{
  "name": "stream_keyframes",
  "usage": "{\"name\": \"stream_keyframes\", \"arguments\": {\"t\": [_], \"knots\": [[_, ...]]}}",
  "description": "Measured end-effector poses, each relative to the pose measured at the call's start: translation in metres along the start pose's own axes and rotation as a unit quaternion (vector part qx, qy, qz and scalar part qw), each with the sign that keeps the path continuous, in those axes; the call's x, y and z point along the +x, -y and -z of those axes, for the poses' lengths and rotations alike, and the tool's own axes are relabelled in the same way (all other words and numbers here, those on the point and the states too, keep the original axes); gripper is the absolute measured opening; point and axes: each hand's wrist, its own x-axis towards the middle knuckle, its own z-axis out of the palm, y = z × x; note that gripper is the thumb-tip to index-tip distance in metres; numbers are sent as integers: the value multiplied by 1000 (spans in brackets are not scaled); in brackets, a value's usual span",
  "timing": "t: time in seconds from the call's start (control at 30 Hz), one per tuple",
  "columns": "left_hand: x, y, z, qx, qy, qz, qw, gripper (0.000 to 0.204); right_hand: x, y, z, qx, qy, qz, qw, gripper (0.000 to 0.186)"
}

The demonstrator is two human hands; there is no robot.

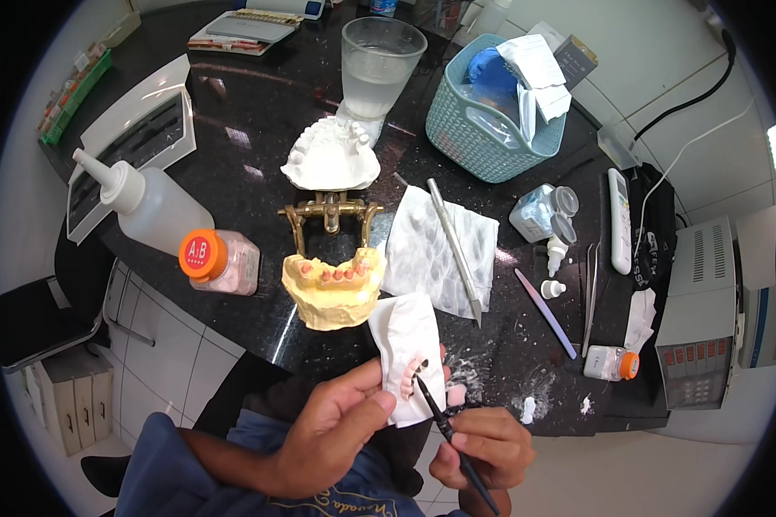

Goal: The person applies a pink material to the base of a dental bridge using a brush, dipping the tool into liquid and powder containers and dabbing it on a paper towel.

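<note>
My left hand point(341, 414) grips a folded white tissue point(401, 319), on which lies a small curved pink dental piece point(408, 383) with a dark part at one end. My right hand point(487, 448) holds a slim black brush point(444, 422) whose tip is on or very close to that piece. Just beyond the tissue stands a yellow dental cast point(332, 302) with reddish tooth stumps, in front of a brass articulator point(332, 211) with a white cast point(328, 159) behind it. A small pink lump point(456, 395) sits beside the tissue.
A squeeze bottle point(164, 211) and orange-lidded jar point(237, 263) stand left; a glass of liquid point(379, 65) and blue basket point(500, 138) behind. Rightward are a scalpel-like tool point(453, 246) on crumpled paper point(405, 241), tweezers point(590, 293), small bottles point(535, 215) and a remote point(618, 220).
</note>
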Motion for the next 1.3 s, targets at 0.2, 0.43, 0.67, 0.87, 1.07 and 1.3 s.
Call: {"name": "stream_keyframes", "arguments": {"t": [0.2, 0.43, 0.67, 0.87, 1.07, 1.3], "knots": [[1, -3, -2, 5, 5, 0, 1000, 44, -1, -2, 1, 5, 5, 3, 1000, 26], [1, -4, -2, 8, 18, -11, 1000, 45, -1, -2, 4, 18, 16, 5, 1000, 29], [2, -12, -2, 35, 0, 16, 999, 42, -14, 6, 23, 29, -118, -111, 986, 23], [8, -30, -3, 118, -9, 33, 992, 40, -16, 8, 39, 94, -119, -230, 961, 21], [11, -34, 0, 163, -13, 37, 986, 39, -18, 5, 48, 74, -61, -272, 957, 16], [12, -36, -2, 172, -12, 39, 984, 38, -15, 3, 52, 36, -17, -259, 965, 13]]}}
